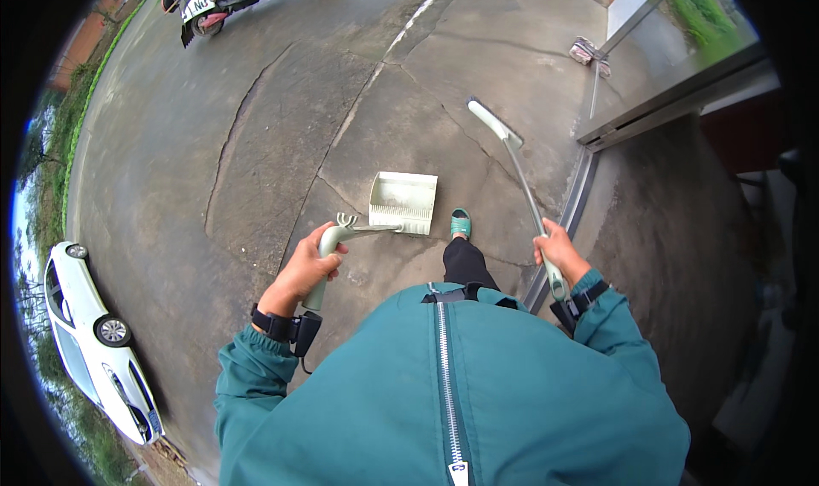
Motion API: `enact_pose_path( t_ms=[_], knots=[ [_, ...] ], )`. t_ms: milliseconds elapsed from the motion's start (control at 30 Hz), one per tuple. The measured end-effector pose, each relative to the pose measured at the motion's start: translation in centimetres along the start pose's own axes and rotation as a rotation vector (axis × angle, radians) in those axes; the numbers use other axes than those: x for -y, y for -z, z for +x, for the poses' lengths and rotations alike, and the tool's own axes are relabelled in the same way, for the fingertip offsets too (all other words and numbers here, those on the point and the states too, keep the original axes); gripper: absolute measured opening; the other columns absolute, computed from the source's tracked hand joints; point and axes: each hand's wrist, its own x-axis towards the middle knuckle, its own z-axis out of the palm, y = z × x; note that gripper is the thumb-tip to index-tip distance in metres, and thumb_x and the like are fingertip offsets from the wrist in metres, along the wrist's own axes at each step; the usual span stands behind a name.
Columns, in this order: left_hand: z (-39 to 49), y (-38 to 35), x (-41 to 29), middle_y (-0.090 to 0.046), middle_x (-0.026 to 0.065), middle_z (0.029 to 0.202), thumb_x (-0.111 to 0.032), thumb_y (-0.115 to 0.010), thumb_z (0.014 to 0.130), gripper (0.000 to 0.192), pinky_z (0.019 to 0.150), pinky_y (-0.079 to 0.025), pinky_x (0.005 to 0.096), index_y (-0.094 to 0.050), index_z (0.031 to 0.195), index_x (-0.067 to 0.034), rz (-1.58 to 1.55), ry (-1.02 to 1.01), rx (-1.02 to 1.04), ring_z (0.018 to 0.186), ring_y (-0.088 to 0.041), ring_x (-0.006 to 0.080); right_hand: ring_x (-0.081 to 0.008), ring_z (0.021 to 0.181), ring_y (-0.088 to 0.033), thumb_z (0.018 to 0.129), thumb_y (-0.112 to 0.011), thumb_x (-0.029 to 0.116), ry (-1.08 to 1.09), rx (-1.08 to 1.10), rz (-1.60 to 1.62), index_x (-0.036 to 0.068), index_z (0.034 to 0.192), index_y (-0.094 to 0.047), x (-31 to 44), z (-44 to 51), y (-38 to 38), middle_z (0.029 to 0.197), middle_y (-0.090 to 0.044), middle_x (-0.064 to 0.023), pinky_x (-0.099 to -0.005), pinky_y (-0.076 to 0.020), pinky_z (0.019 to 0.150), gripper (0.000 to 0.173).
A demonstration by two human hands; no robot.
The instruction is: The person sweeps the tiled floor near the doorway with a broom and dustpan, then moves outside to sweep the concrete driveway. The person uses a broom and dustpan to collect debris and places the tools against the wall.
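My left hand grips the pale green handle of a long-handled dustpan. Its cream pan faces upward ahead of me, with a toothed comb along the near side and only faint dirt marks inside. In my right hand is the grip of a broom with a grey metal pole. The broom's white head with dark bristles is stretched out ahead to the right, beside the doorway. Whether the bristles touch the ground I cannot tell.
A metal door track runs along my right, below a glass door. Near the door's foot lies a crumpled cloth-like bundle. One green sandal shows on the cracked concrete. A scooter and a white car are parked outside.
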Motion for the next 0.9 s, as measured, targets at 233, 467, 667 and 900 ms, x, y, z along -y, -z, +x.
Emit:
enact_pose_path(
  t_ms=[233,467,667,900],
  knots=[
    [4.1,-3.2,-6.2,-0.063,0.0067,0.104,-0.002,-0.06,0.084,0.065,0.062,-0.051,0.025,-0.032,0.142,0.003,0.126,0.049,-0.033,0.07,-0.058,0.0099,-0.0186,0.045,-0.054,0.081,-0.051,-0.005,0.024,0.026,-0.219,0.0,0.141,-0.033,9.9,18.0,2.3,0.066,-0.056,-0.0124,-0.0336,-0.044,0.037,0.063],
    [5.4,-3.0,-8.3,-0.063,0.0055,0.104,-0.004,-0.059,0.085,0.064,0.064,-0.051,0.0248,-0.032,0.143,0.002,0.029,0.126,-0.118,0.073,-0.057,0.0095,-0.0207,0.044,-0.053,0.082,-0.05,-0.004,0.058,0.279,-0.766,-0.001,0.14,-0.034,12.0,21.1,-0.7,0.065,-0.057,-0.0138,-0.0386,-0.0442,0.039,0.061],
    [6.0,-1.8,-8.0,-0.062,0.0051,0.108,-0.001,-0.057,0.086,0.064,0.063,-0.05,0.0232,-0.032,0.144,-0.001,0.015,0.15,-0.102,0.071,-0.055,0.0078,-0.0162,0.047,-0.052,0.08,-0.056,-0.005,-0.209,0.58,-0.471,-0.002,0.146,-0.026,16.3,12.4,7.2,0.065,-0.056,-0.0101,-0.0316,-0.0433,0.04,0.072],
    [4.7,-0.7,-8.1,-0.061,0.0072,0.091,-0.009,-0.06,0.089,0.061,0.061,-0.05,0.0272,-0.035,0.144,-0.006,0.107,0.28,-0.08,0.063,-0.056,0.0112,-0.0147,0.047,-0.051,0.081,-0.057,-0.005,-0.178,0.46,-0.38,-0.003,0.146,-0.025,17.1,9.9,5.9,0.064,-0.053,-0.0068,-0.0296,-0.0424,0.04,0.072]
  ],
)
